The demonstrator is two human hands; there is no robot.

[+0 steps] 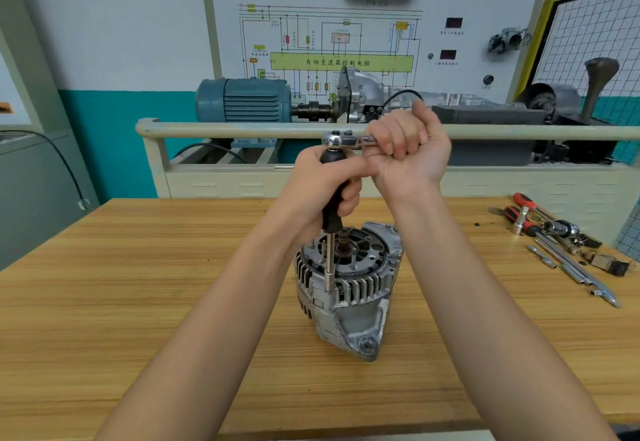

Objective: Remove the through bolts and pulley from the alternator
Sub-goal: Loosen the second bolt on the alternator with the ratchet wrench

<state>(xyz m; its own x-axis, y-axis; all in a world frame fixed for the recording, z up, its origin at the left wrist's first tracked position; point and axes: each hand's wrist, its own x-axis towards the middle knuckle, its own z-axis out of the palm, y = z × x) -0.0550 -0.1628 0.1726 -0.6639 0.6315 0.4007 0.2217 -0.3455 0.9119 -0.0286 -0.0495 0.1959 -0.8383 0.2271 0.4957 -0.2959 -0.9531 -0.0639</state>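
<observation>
Loose hand tools [557, 243] (red-handled ones among them) lie at the wooden counter's [138, 284] right edge; behind, a blue motor [244, 101] and wiring board [341, 35].

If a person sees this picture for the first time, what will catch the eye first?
First, the two hands at the centre: the left hand grips a black driver handle standing upright over the alternator, and the right hand grips a chrome ratchet on its top. Next, loose tools lie at the right of the wooden table.
</observation>
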